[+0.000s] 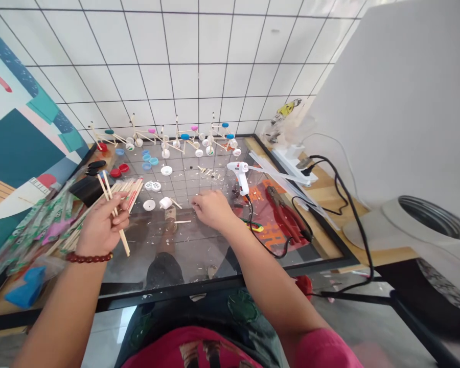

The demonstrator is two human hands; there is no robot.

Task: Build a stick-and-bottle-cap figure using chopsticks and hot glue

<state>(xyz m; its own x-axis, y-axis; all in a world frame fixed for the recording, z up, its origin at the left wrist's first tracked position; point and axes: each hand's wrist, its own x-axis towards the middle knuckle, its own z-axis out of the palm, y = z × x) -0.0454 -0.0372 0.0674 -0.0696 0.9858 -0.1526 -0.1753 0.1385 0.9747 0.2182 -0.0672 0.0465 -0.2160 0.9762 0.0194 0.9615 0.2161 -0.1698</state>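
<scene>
While my left hand [101, 225] pinches two wooden sticks [113, 212], long axes running from near-right to far-left, my right hand [211, 207] rests fingers-down on the glass table [199, 250], nearer the short stick [182, 222] lying crosswise; its grip is unclear.

No readable text anywhere; green print on the chopstick wrappers [30, 225] at near left is too blurred to read.
</scene>
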